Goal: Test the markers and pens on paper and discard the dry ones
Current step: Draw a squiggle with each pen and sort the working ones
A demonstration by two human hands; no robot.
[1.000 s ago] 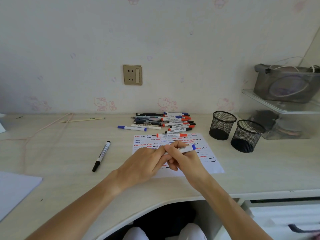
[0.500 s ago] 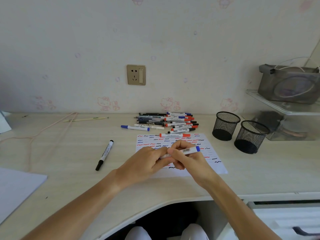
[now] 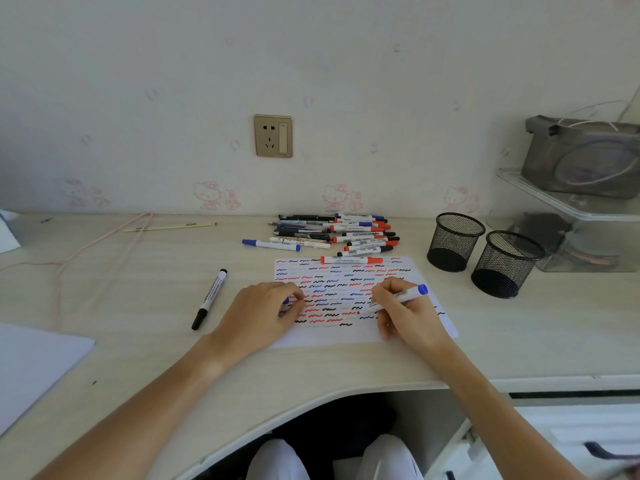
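Head view: a light wooden desk (image 3: pixel 145 344) against a wall, seen from above, with both bare forearms reaching in.
Far left: a white sheet (image 3: pixel 31 365) lies at the desk's left edge, and a thin pink cord (image 3: pixel 104 239) runs across the desk behind it.
Black marker (image 3: pixel 210 298): it lies alone on the desk, capped, left of the paper and well apart from the pile.
Left hand (image 3: pixel 258 315): it rests on the left edge of the test paper, fingers curled around a small blue cap (image 3: pixel 286 301), of which only a bit shows.
Test paper (image 3: pixel 346 299): a white sheet in the middle of the desk, covered with rows of red, blue and black wavy lines.
Pile of pens and markers (image 3: pixel 332 233): it lies behind the paper, near the wall; one red marker (image 3: pixel 351 260) lies across the paper's top edge.
Right hand (image 3: pixel 407 315): it grasps a blue marker (image 3: pixel 401 295) in a writing grip, with the tip down on the paper and the blue end pointing up to the right.
Right side: two black mesh cups (image 3: pixel 485 252) stand just beside each other, right of the paper.
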